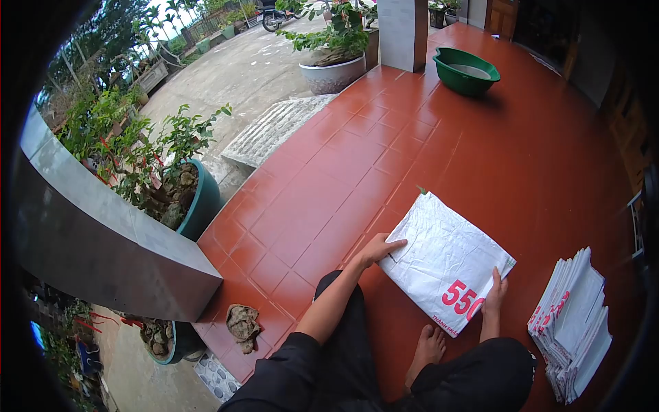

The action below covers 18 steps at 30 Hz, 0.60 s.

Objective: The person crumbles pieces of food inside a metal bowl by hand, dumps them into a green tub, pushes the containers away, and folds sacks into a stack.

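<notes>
A folded white woven sack (439,250) with red print reading "550" is held between my two hands above the tiled floor. My left hand (379,250) grips its left edge, thumb on top and fingers hidden beneath. At the sack's lower right edge, my right hand (495,292) holds on, thumb on the upper face. A bit of green shows at the sack's top corner. To the right, a stack of folded white sacks (570,323) with red print lies on the floor near my knee.
A green basin (467,72) stands on the red tiled floor (316,185) farther off. A crumpled brown cloth (243,327) lies at the left by a grey pillar (123,240). Potted plants (199,199) line the porch edge, beside a concrete ramp (274,130).
</notes>
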Each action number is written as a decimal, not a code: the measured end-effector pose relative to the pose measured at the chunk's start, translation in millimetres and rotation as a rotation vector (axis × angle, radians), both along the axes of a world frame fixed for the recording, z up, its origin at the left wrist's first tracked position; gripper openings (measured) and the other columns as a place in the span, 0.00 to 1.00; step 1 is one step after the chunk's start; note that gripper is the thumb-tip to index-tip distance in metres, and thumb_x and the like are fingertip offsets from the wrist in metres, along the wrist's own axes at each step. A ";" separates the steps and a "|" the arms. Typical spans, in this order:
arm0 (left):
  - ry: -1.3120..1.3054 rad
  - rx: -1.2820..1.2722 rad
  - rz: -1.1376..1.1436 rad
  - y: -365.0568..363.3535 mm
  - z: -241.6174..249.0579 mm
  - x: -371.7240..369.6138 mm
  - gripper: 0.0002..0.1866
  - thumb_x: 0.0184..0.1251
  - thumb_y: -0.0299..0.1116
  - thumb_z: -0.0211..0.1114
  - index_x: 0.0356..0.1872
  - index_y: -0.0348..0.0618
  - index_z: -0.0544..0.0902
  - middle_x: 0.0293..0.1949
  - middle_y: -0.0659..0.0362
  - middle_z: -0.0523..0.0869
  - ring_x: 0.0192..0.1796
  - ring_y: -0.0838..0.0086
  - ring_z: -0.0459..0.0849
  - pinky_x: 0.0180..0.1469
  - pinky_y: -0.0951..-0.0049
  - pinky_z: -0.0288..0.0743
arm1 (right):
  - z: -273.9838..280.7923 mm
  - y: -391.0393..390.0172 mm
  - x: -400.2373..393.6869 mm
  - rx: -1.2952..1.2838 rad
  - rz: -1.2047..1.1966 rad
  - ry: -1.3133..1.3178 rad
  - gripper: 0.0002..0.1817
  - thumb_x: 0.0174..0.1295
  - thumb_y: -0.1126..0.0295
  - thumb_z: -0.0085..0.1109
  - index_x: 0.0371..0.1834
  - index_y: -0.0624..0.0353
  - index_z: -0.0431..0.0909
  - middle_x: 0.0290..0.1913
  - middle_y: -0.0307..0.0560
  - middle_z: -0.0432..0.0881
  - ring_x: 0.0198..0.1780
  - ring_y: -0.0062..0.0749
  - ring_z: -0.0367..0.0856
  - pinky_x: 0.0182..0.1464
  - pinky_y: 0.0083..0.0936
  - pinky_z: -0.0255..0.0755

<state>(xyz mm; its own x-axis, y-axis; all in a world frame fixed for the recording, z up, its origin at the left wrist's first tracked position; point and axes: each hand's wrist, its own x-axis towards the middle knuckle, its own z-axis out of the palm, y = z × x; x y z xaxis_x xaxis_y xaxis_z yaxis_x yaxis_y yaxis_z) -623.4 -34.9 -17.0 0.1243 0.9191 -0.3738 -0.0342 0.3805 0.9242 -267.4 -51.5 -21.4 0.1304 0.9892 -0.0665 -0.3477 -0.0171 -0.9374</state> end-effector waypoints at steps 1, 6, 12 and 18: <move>0.129 0.053 -0.057 5.2 -27.5 1.0 0.28 0.60 0.49 0.68 0.49 0.32 0.81 0.39 0.54 0.86 0.41 0.69 0.84 0.46 0.68 0.75 | -16.1 -0.5 2.9 -0.016 -0.029 -0.087 0.20 0.71 0.62 0.48 0.57 0.67 0.69 0.50 0.47 0.79 0.48 0.26 0.79 0.52 0.25 0.72; 0.478 0.122 -0.114 11.4 -64.8 13.0 0.27 0.56 0.50 0.68 0.44 0.34 0.83 0.39 0.45 0.86 0.43 0.58 0.86 0.47 0.61 0.76 | -103.4 -8.5 24.7 -0.240 -0.107 -0.565 0.25 0.73 0.55 0.42 0.56 0.70 0.71 0.50 0.56 0.80 0.51 0.40 0.78 0.52 0.32 0.70; 0.793 0.009 -0.132 11.2 -67.1 13.9 0.28 0.57 0.52 0.65 0.45 0.34 0.81 0.45 0.42 0.84 0.50 0.52 0.83 0.50 0.56 0.74 | -115.2 -1.0 21.2 -0.252 -0.092 -1.205 0.31 0.73 0.49 0.36 0.42 0.73 0.76 0.41 0.73 0.79 0.45 0.67 0.77 0.45 0.51 0.70; 0.790 0.012 -0.030 15.1 -67.8 -19.5 0.26 0.57 0.51 0.65 0.45 0.36 0.80 0.46 0.41 0.83 0.50 0.52 0.83 0.51 0.56 0.74 | -67.2 -14.1 4.1 -0.416 0.015 -0.961 0.31 0.71 0.49 0.41 0.24 0.68 0.74 0.22 0.58 0.80 0.26 0.56 0.79 0.29 0.42 0.72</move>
<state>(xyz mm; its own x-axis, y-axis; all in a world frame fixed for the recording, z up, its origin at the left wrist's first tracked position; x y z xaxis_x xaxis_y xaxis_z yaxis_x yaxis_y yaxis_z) -642.9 -19.8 -84.8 -0.1488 0.9242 -0.3517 0.6439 0.3605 0.6749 -263.3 -65.6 -88.6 0.2965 0.9139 -0.2772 0.5434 -0.4001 -0.7380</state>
